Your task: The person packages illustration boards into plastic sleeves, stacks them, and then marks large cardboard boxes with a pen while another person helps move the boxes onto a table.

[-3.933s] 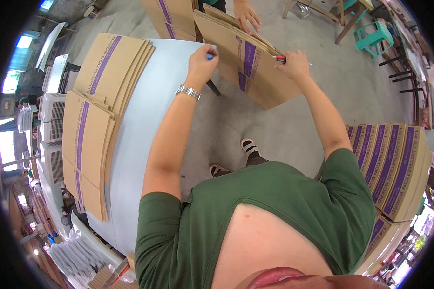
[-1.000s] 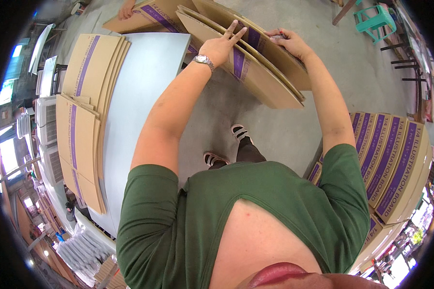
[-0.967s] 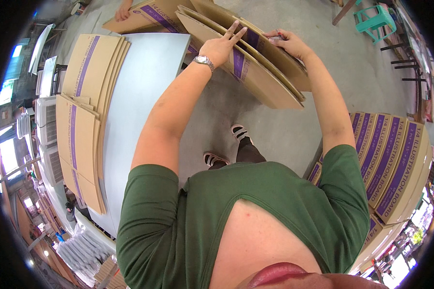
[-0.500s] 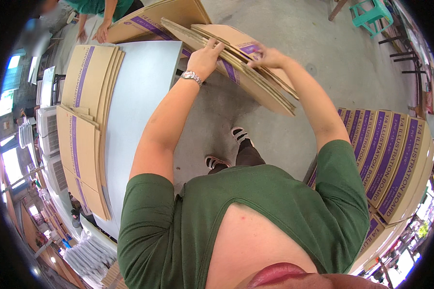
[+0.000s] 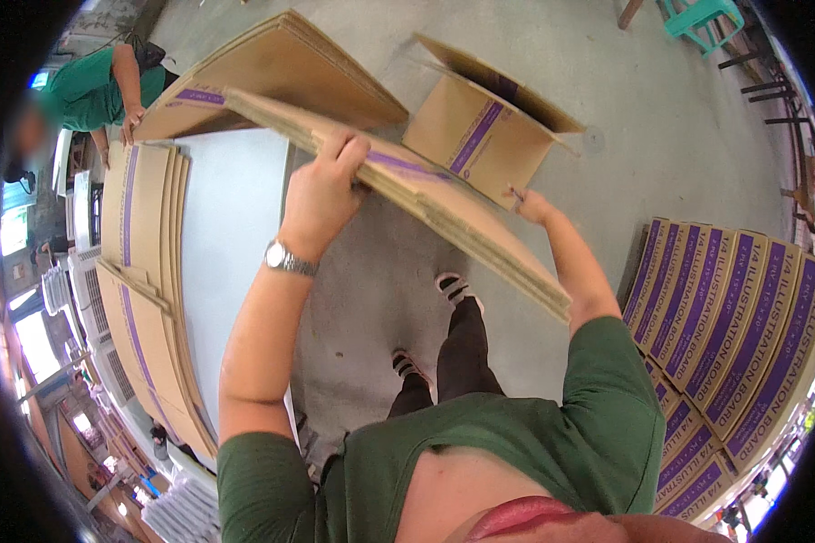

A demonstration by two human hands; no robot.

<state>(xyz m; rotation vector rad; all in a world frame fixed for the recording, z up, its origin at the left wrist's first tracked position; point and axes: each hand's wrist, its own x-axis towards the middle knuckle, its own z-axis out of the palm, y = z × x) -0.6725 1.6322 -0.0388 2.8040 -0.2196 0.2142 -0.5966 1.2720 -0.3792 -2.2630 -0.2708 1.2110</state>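
Observation:
My left hand (image 5: pixel 326 185), with a metal watch on its wrist, grips the upper edge of a bundle of flattened cardboard boxes (image 5: pixel 444 201). The bundle slants from upper left to lower right in front of me. Beyond it stands a partly unfolded cardboard box (image 5: pixel 480 136) with a purple stripe, its flaps spread at the top. My right hand (image 5: pixel 534 206) pinches the near corner of this box, fingertips closed at its edge. The lower part of the box is hidden behind the bundle.
A pale table (image 5: pixel 235 181) stands at left, bearing stacked flat cartons (image 5: pixel 140 226). A co-worker (image 5: pixel 95 90) in green touches a larger cardboard stack (image 5: pixel 281 72) at the table's far end. Packed boxes (image 5: pixel 724 317) are piled at right; a green stool (image 5: pixel 702 25) stands far right.
One box has come away from the bundle and opened out, held at my right hand. My left hand has moved left and nearer with the bundle. The co-worker has shifted left.

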